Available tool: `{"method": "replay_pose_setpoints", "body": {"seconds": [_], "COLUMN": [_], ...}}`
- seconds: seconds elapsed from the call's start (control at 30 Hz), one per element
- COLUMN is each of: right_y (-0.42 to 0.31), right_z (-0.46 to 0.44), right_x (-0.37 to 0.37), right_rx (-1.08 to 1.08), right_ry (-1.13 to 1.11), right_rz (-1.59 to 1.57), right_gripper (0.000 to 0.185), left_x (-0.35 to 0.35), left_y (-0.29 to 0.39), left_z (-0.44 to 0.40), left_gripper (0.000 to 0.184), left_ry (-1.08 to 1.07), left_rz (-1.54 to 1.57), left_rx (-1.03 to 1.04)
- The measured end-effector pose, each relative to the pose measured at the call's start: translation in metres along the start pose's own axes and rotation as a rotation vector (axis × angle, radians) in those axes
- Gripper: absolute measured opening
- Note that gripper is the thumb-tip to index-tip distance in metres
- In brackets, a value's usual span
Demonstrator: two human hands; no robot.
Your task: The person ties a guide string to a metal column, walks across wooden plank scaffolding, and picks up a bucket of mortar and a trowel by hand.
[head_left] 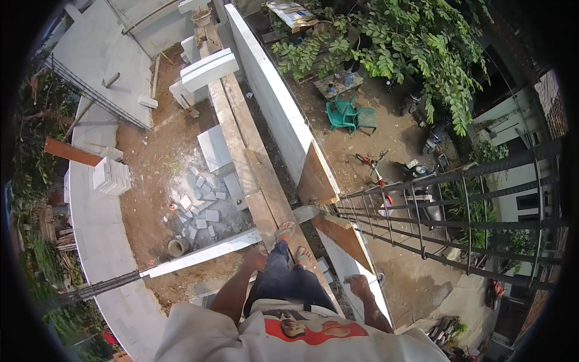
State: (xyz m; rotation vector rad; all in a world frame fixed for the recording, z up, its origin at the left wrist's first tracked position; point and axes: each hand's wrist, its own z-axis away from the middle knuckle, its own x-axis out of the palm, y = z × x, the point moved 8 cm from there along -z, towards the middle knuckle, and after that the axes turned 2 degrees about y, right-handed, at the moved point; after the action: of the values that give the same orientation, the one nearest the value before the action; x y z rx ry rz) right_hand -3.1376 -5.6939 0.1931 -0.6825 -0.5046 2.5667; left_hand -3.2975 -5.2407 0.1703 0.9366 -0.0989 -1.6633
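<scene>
My left hand [256, 258] hangs beside my left knee with its fingers curled; whether anything is in them is hidden. On the other side, my right hand [360, 286] is closed near the top of the white block wall [280, 99]. A small pale bit shows at its fingers, too small to name. Under my sandalled feet [287, 232] runs a walkway of long wooden planks [247, 160], high above the ground. Brown formwork boards [318, 175] stand at the wall to the right, by the column gap.
White blocks [210, 69] lie across the planks ahead, with a bucket [201, 17] beyond. Rebar cages [470, 217] stick out to the right and left. Far below are broken blocks [202, 187], green chairs [350, 114] and motorbikes [416, 169]. Leafy branches [416, 48] hang at upper right.
</scene>
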Motion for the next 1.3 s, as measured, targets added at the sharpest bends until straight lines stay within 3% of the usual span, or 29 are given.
{"method": "replay_pose_setpoints", "body": {"seconds": [0.07, 0.17, 0.2, 0.27, 0.33, 0.37, 0.4, 0.47, 0.6, 0.77, 0.83, 0.87, 0.93, 0.97, 1.03, 1.07, 1.1, 1.17, 1.2, 1.27, 1.3], "right_y": [-0.015, 0.010, 0.005, 0.005, -0.004, -0.023, -0.016, 0.011, 0.006, -0.004, 0.032, 0.042, 0.071, 0.077, 0.077, 0.066, 0.066, 0.011, 0.033, 0.021, 0.015], "right_z": [0.005, -0.007, -0.005, -0.009, -0.003, 0.001, -0.007, -0.044, -0.058, -0.058, -0.085, -0.100, -0.110, -0.119, -0.110, -0.082, -0.073, -0.018, -0.020, 0.006, 0.014], "right_x": [-0.006, 0.007, 0.014, 0.030, 0.042, 0.037, 0.038, 0.043, 0.023, 0.002, -0.001, -0.005, -0.011, -0.007, 0.003, 0.015, 0.017, 0.009, 0.016, 0.018, 0.016], "right_rx": [-0.201, -0.115, -0.067, -0.221, -0.096, -0.313, -0.166, -0.181, -0.168, -0.563, -0.610, -0.740, -0.834, -0.660, -0.245, 0.011, 0.176, -0.193, -0.002, -0.154, -0.055], "right_ry": [0.042, -0.006, -0.040, -0.196, -0.280, -0.090, -0.105, -0.025, 0.117, 0.142, 0.166, 0.149, 0.161, 0.137, -0.056, -0.217, -0.058, -0.048, -0.032, -0.014, 0.057], "right_rz": [0.017, -0.305, -0.264, -0.473, -0.650, 0.013, 0.043, 0.347, 0.646, 0.713, 0.704, 0.324, -0.078, -0.034, -0.524, -1.048, -0.958, -0.258, -0.542, -0.119, -0.107], "right_gripper": [0.017, 0.017, 0.022, 0.029, 0.028, 0.029, 0.034, 0.037, 0.034, 0.033, 0.033, 0.030, 0.027, 0.025, 0.027, 0.031, 0.035, 0.038, 0.039, 0.044, 0.048], "left_x": [-0.004, -0.020, -0.022, -0.032, -0.038, -0.033, -0.027, -0.028, -0.031, -0.013, -0.013, -0.020, -0.024, -0.023, -0.026, -0.034, -0.038, -0.028, -0.022, -0.007, -0.002], "left_y": [-0.028, -0.012, -0.010, -0.003, 0.000, -0.006, -0.013, -0.016, -0.025, -0.047, -0.043, -0.035, -0.025, -0.028, -0.023, -0.011, -0.002, -0.003, -0.007, -0.017, -0.021], "left_z": [-0.002, 0.002, 0.004, 0.016, 0.024, 0.027, 0.030, 0.037, 0.040, 0.002, -0.003, 0.000, 0.002, -0.001, 0.000, 0.007, 0.012, 0.001, -0.009, -0.030, -0.035], "left_gripper": [0.037, 0.041, 0.043, 0.044, 0.045, 0.040, 0.036, 0.038, 0.043, 0.042, 0.040, 0.038, 0.036, 0.035, 0.034, 0.034, 0.034, 0.034, 0.034, 0.032, 0.030], "left_ry": [0.103, 0.074, 0.072, 0.050, 0.018, -0.045, -0.112, -0.099, 0.017, -0.048, -0.049, -0.042, -0.060, -0.018, 0.002, 0.003, 0.004, -0.022, -0.025, -0.045, -0.040], "left_rz": [0.024, -0.027, -0.079, -0.067, -0.052, -0.032, -0.011, -0.024, -0.015, -0.123, -0.201, -0.187, -0.195, -0.100, -0.034, -0.051, -0.070, -0.139, -0.176, -0.279, -0.347], "left_rx": [-0.069, -0.040, 0.009, -0.042, -0.092, -0.170, -0.244, -0.247, -0.277, -0.165, -0.098, -0.077, -0.043, -0.053, -0.057, -0.057, -0.053, -0.006, 0.030, 0.086, 0.125]}}
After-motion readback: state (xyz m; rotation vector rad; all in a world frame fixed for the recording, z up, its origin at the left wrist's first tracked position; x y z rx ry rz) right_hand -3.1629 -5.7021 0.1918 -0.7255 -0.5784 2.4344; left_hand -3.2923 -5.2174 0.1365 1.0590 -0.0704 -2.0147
